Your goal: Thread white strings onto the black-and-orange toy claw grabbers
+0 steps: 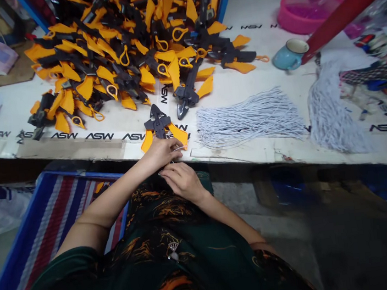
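At the table's front edge lies a black-and-orange winged toy [158, 123], its pointed nose facing away from me. My left hand [164, 151] is closed over the toy's rear end, which it hides, and a bit of thin white cord [179, 148] shows by its fingertips. Just below and to the right, off the table edge, my right hand [183, 181] is closed in a pinch, with white cord at its fingertips. Right of the toy, a flat bundle of white cords [249, 117] is spread on the table.
Behind my hands is a large heap of similar winged toys [111, 56]. A second cord bundle [335, 107] hangs toward the front edge at right. Farther back are a blue mug [289, 55], a pink basin [307, 10] and a slanting red post [342, 14]. A striped sheet [46, 229] lies lower left.
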The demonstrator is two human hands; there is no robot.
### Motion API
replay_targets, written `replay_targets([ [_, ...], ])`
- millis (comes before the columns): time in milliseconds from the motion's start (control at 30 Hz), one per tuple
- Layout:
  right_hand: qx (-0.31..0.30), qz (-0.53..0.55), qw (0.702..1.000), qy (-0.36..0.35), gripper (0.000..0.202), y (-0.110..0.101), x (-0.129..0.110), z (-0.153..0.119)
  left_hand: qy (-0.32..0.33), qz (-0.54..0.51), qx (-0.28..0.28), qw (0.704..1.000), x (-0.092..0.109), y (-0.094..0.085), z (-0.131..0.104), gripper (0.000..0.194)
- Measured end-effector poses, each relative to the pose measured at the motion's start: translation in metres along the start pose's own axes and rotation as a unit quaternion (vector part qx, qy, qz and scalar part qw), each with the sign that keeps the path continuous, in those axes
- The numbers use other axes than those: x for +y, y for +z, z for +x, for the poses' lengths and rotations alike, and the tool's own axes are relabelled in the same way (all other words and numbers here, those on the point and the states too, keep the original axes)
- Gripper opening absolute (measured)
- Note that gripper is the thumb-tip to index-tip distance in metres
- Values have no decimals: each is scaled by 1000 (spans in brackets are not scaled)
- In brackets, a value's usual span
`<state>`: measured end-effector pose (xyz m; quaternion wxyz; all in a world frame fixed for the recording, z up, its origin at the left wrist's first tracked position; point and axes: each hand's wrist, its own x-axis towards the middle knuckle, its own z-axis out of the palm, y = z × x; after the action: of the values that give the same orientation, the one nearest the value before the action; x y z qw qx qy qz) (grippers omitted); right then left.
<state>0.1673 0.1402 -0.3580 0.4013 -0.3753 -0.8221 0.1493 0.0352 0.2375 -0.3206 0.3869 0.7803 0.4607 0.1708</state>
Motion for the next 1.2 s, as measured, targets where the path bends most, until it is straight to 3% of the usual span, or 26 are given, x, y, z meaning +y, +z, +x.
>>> replay_targets([
  [100,4,0,1000,-17,24,1,1,-4,58,57,19,997,0,-2,0,11],
  [233,39,-3,999,8,37,-4,7,-14,108,193,111,969,-4,2,3,17],
  [367,72,-17,995,65,40,-15,17,-23,133,261,124,948,-5,10,5,22],
  [533,117,-12,981,157,29,-30,35,-19,153,264,114,945,-5,19,9,24],
  [667,108,-4,960,258,26,-35,48,-5,139,219,111,959,-7,23,14,18],
  [900,68,-39,958,277,18,-35,53,14,139,205,102,963,-2,15,24,25],
  [1000,140,49,938,312,16,-37,51,9,134,202,92,966,-4,11,25,32],
  [1133,351,224,841,346,24,-50,55,-1,105,173,105,974,-12,10,24,38],
  [1200,410,243,813,333,26,-58,58,-3,104,155,115,976,-16,10,22,39],
])
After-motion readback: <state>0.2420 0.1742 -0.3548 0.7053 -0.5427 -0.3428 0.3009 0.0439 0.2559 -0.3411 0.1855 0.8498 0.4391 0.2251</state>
